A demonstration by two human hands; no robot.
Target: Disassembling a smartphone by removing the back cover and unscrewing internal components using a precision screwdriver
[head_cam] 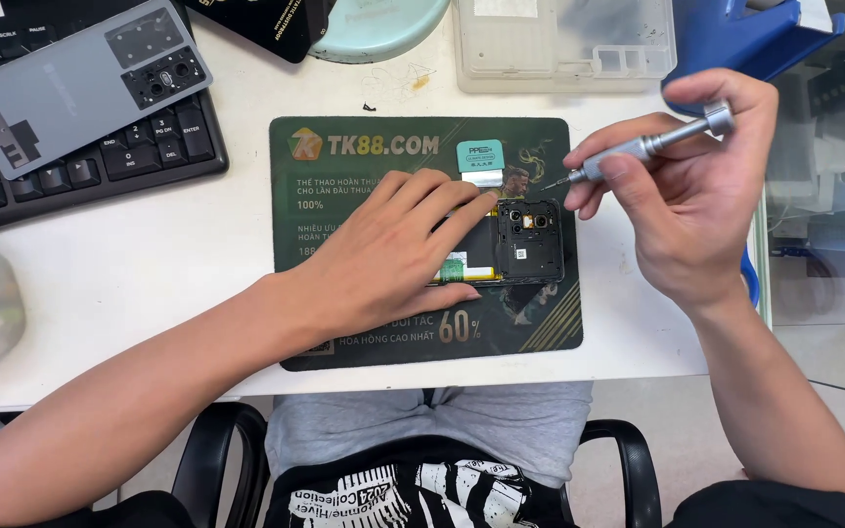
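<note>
An opened black phone [525, 244] with its back removed lies on a dark green mat [344, 176] on the white table. My left hand [393, 249] rests flat over the phone's left part, covering most of the battery, fingers spread toward the camera module. My right hand [691, 186] holds a slim silver precision screwdriver [643, 147] just above and right of the phone, its tip pointing left and hovering over the mat near the phone's top edge. A small teal-and-white tab [480, 161] lies on the mat beside the tip.
The phone's grey back cover [70, 88] rests on a black keyboard [110, 161] at the upper left. A clear plastic parts box [559, 44], a pale green dish [383, 24] and a blue tool [745, 39] stand along the far edge. The table's edge runs right of my right wrist.
</note>
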